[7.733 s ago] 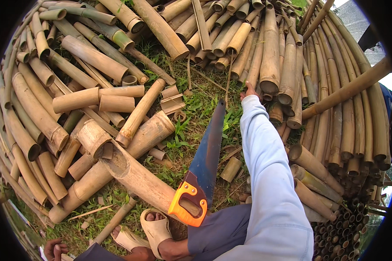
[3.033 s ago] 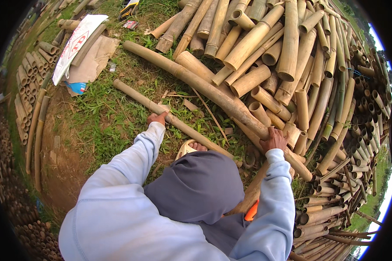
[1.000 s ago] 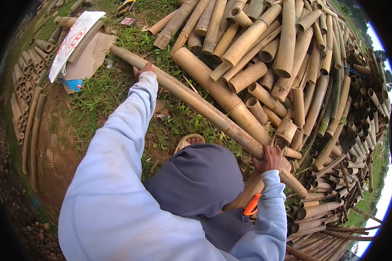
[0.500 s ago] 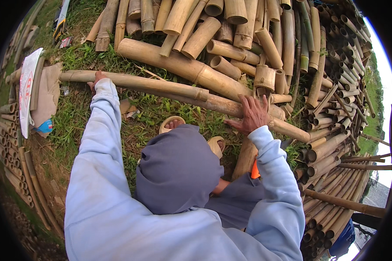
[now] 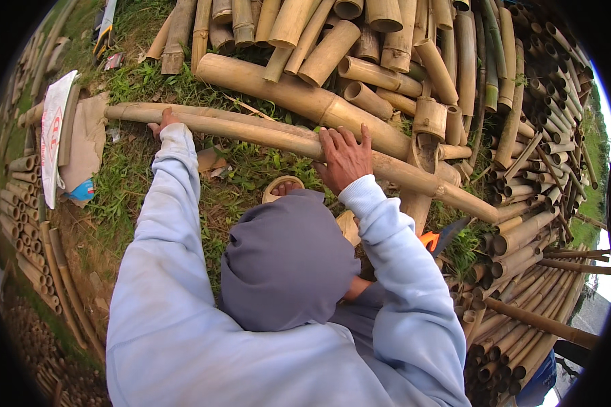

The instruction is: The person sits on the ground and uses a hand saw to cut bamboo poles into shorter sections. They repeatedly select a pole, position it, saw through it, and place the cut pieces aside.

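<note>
A long, slightly bent bamboo pole point(image 5: 421, 178) lies across in front of me, with a second length of bamboo point(image 5: 237, 118) close along its left part. Near the left end, my left hand point(image 5: 164, 124) has its fingers wrapped round the pole. Farther right, my right hand point(image 5: 345, 157) rests palm down across it with fingers stretched over the far side, the little finger apart. That hand hides where the second length ends. Right of it, the pole crosses a notched bamboo post point(image 5: 425, 152). An orange-handled saw point(image 5: 429, 241) shows beyond my right sleeve, its blade pointing right.
Behind the pole lies a thick bamboo length point(image 5: 285, 95), with a heap of cut bamboo pieces point(image 5: 329, 53) beyond it. Stacked bamboo point(image 5: 523, 224) fills the right side. A white sack point(image 5: 58, 136) and flattened cardboard point(image 5: 87, 139) lie left, and another saw-like tool point(image 5: 106, 27) farther back.
My right hand has moved left along the pole, its fingers less spread than before. More of the notched post and the orange-handled saw shows. My left hand keeps its hold near the pole's left end.
</note>
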Demonstrator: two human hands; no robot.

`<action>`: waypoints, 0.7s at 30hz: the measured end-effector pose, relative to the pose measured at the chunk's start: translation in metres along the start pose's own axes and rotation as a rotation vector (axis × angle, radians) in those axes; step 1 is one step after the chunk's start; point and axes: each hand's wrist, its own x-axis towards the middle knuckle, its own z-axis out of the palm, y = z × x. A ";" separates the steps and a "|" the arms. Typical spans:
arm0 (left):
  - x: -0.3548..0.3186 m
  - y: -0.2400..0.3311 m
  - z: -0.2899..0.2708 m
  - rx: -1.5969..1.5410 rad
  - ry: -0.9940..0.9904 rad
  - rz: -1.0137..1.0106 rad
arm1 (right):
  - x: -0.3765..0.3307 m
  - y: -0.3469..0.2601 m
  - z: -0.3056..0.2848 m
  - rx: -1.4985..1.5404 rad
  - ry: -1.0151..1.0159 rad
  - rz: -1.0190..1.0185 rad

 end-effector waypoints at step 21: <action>-0.193 0.030 -0.008 1.026 -1.395 1.748 | 0.019 -0.003 -0.010 0.043 -0.282 0.168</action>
